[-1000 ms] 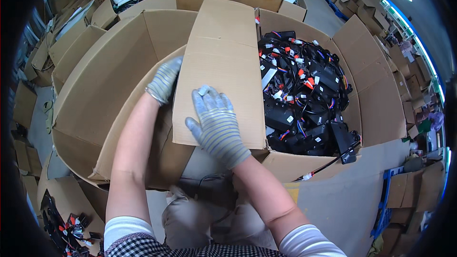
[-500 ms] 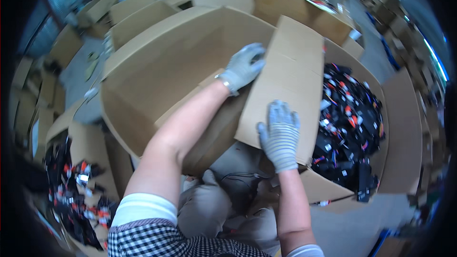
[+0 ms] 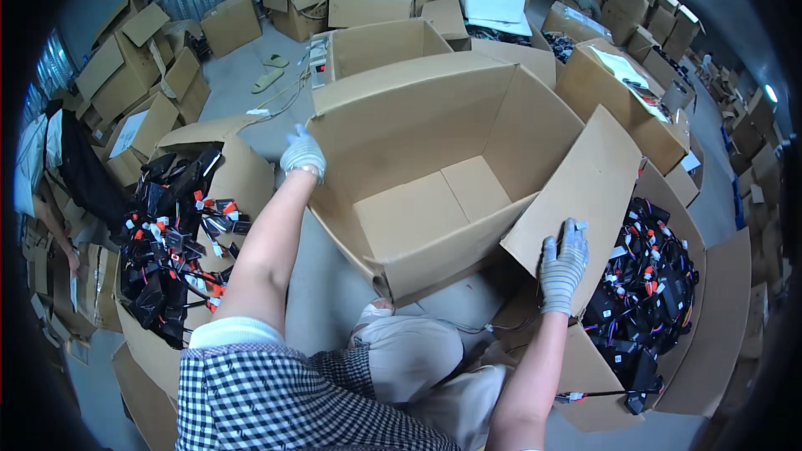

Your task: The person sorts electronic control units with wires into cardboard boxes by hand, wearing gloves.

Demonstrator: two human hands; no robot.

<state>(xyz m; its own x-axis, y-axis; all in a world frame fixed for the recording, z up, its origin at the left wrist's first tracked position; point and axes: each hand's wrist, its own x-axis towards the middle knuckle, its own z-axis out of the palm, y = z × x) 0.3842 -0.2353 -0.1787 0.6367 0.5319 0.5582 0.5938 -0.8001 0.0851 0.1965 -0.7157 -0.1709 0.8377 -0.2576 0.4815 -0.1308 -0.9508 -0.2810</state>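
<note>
A large open cardboard box (image 3: 409, 217) stands in front of me, its inner floor and walls showing. My left hand (image 3: 303, 153), in a grey glove, is at the box's left rim. Its fingers point away from me, apart and slightly blurred, with nothing seen in them; whether they touch the rim I cannot tell. My right hand (image 3: 564, 269), in a striped grey glove, lies flat on a raised cardboard flap (image 3: 597, 175). This flap slants between the large box and a box at right filled with black parts with coloured wires and connectors (image 3: 639, 284).
At left, another carton (image 3: 242, 150) holds similar wired black parts (image 3: 171, 242); a person (image 3: 50, 167) is beyond it. More cartons (image 3: 384, 46) stand behind the large box. Green slippers (image 3: 267, 79) and a cable (image 3: 292, 92) lie on the floor.
My left hand has gone from beside the flap across to the large box's left rim. My right hand remains on the flap. The view has shifted, showing more of the room and the box's floor.
</note>
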